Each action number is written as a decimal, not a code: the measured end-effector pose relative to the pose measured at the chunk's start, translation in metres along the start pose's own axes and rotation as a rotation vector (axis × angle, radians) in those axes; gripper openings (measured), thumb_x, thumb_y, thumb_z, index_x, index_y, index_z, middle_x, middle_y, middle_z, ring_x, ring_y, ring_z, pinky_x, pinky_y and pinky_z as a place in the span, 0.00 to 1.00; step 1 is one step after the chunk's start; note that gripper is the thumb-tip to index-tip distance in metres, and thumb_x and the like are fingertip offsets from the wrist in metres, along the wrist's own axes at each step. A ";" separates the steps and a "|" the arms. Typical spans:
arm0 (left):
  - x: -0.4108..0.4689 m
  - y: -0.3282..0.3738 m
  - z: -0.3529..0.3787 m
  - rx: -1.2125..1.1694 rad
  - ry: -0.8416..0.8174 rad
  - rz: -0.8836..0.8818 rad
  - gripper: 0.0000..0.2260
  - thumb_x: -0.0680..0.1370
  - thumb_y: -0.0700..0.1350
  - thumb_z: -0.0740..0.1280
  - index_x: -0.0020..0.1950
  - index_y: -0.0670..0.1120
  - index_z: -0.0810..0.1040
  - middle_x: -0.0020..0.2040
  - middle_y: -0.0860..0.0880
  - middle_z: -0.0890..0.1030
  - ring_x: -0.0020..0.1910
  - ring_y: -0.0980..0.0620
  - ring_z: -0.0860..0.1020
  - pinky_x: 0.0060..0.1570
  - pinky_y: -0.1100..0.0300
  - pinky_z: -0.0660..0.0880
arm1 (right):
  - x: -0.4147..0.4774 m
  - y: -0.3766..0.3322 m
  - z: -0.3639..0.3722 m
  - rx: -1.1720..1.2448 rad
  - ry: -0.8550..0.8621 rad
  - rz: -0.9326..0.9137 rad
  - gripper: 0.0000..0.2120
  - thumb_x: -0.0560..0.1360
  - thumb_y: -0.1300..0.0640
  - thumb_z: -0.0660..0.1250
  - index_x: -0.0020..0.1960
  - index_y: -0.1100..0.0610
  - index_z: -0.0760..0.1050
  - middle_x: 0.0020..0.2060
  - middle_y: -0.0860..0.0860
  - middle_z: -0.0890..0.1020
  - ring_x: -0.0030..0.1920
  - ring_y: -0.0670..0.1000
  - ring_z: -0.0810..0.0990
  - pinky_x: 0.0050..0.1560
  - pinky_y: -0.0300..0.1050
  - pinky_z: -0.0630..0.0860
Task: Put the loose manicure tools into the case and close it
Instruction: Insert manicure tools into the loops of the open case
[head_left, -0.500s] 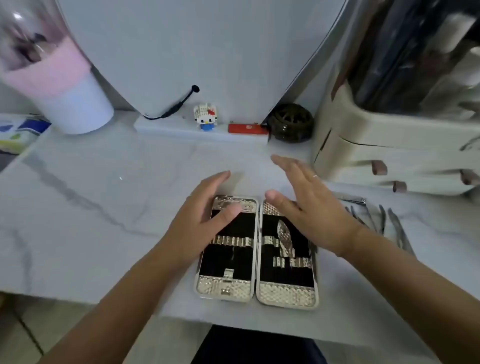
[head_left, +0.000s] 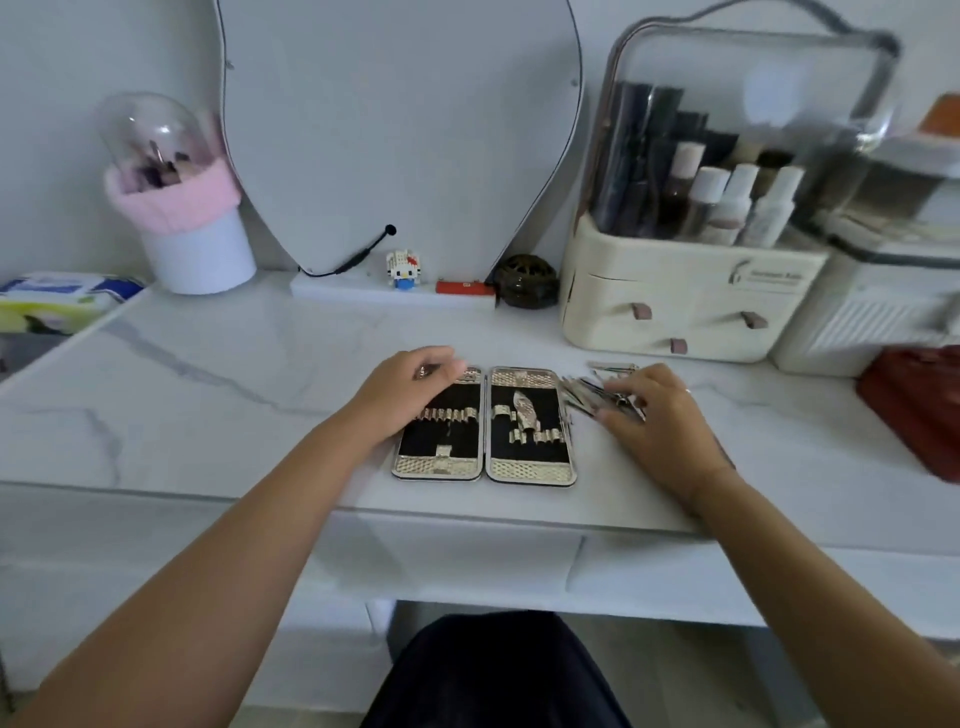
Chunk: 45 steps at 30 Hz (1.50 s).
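At the far left edge of the worktop (head_left: 218, 374) lies a pack of tissues (head_left: 62, 299). Next to it, at the back, stands a white cup (head_left: 200, 254) with a fluffy pink band and a clear dome on top. A big mirror (head_left: 400, 130) leans at the back, with a thin black cable (head_left: 358, 255) at its foot. Beside the cable stand a little block cat (head_left: 402, 269), a small red thing (head_left: 464, 287) and a dark round ball (head_left: 525, 280).

The left hand (head_left: 410, 395) rests on the left half of the case (head_left: 483, 423). Its fingers bend over the far left corner of the case. I cannot tell if its grip is tight on the case or just lying there.

The case lies open and flat near the front edge of the worktop, in the middle. It has two halves side by side, black inside with gold bands. One shiny piece (head_left: 522, 408) sits in the right half.

Just right of the case lie the loose tools (head_left: 584, 397) in a fanned bunch on the worktop. The right hand (head_left: 660, 415) is on them, and its grip is closed round the bunch, thumb near and fingers on top. This part is blurry. One more tool (head_left: 613, 367) lies a bit farther back.

Behind the right hand stands a cream box with drawers (head_left: 675, 306), with bottles (head_left: 737, 202) under its clear lid. A white box (head_left: 872, 322) and a dark red thing (head_left: 919, 410) are at the right edge.
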<state>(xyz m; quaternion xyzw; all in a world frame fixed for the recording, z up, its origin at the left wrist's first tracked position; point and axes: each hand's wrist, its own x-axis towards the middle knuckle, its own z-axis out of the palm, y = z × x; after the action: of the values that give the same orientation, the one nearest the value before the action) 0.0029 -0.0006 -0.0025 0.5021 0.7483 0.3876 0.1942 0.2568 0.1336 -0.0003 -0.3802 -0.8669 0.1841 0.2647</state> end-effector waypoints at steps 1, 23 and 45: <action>0.000 0.001 0.000 -0.024 0.001 -0.006 0.22 0.77 0.60 0.59 0.68 0.52 0.72 0.66 0.55 0.74 0.65 0.56 0.70 0.62 0.60 0.64 | -0.001 0.001 0.001 -0.020 -0.020 0.007 0.15 0.70 0.55 0.71 0.56 0.56 0.80 0.50 0.52 0.75 0.54 0.55 0.74 0.60 0.49 0.70; 0.006 -0.008 -0.003 -0.117 -0.018 -0.041 0.22 0.76 0.65 0.54 0.56 0.54 0.80 0.52 0.54 0.82 0.53 0.57 0.77 0.56 0.58 0.70 | 0.019 -0.006 0.014 0.005 0.058 0.023 0.05 0.72 0.59 0.67 0.38 0.52 0.76 0.38 0.47 0.76 0.41 0.48 0.72 0.47 0.42 0.69; 0.027 -0.039 -0.031 -0.087 0.088 0.026 0.05 0.73 0.43 0.70 0.45 0.52 0.85 0.40 0.59 0.83 0.43 0.59 0.80 0.51 0.59 0.75 | 0.082 -0.130 0.092 0.661 -0.427 0.184 0.11 0.74 0.66 0.66 0.56 0.63 0.74 0.32 0.56 0.80 0.33 0.52 0.80 0.36 0.40 0.80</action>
<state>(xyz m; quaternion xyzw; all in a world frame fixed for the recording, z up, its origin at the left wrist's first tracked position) -0.0529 0.0042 -0.0112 0.4854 0.7320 0.4439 0.1776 0.0817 0.1016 0.0207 -0.3037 -0.7589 0.5507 0.1690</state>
